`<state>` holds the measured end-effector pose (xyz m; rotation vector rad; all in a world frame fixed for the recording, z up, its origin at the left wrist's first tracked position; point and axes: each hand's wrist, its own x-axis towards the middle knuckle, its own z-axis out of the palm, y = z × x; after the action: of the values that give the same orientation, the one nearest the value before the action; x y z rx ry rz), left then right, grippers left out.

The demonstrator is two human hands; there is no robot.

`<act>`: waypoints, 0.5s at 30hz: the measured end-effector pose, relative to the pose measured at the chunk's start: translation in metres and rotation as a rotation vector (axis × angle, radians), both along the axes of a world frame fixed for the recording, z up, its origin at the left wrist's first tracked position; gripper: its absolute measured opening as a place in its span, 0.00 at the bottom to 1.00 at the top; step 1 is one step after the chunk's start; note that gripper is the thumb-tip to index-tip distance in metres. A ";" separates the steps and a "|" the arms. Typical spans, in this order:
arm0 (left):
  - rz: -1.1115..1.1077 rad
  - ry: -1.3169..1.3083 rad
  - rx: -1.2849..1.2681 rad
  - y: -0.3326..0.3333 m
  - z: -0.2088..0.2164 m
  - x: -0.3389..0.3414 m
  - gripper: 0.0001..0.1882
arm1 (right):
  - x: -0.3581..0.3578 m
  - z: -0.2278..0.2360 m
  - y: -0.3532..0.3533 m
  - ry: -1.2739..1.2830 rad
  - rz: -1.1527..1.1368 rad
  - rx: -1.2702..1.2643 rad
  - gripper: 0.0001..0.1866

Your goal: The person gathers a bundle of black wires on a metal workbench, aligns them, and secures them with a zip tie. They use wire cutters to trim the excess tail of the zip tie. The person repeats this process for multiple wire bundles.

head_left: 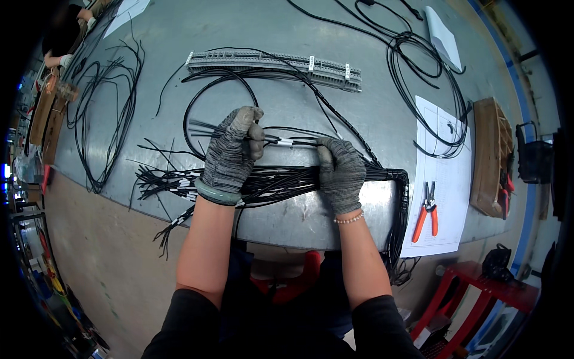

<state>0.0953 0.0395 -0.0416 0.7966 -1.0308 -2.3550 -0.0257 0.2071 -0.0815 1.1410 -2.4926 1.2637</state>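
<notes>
A person's gloved left hand [232,146] and right hand [343,176] pinched black wires [305,142] on either side of a white sleeve [286,142], near a thick wire bundle [284,178] on the metal table [164,36]. Uneven pulling could have slid the sleeve out of place, while thin wire ends [203,125] fanned beyond the left hand risked snagging among the bundle's splayed strands.
</notes>
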 end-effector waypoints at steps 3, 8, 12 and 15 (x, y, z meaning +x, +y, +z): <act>-0.011 -0.039 -0.079 -0.007 0.006 0.005 0.20 | 0.001 0.001 0.004 0.035 0.007 0.014 0.07; 0.193 -0.094 -0.121 0.007 0.007 -0.003 0.24 | 0.001 -0.001 -0.003 0.036 -0.035 -0.037 0.08; -0.069 -0.266 -0.346 0.023 0.009 -0.009 0.27 | 0.002 -0.001 -0.001 0.022 -0.042 -0.046 0.08; -0.177 -0.222 -0.396 0.025 0.014 -0.007 0.21 | 0.001 -0.001 -0.002 0.006 -0.042 -0.035 0.08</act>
<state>0.0885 0.0646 -0.0273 0.8501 -1.6582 -2.1239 -0.0245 0.2054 -0.0826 1.0771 -2.4669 1.2859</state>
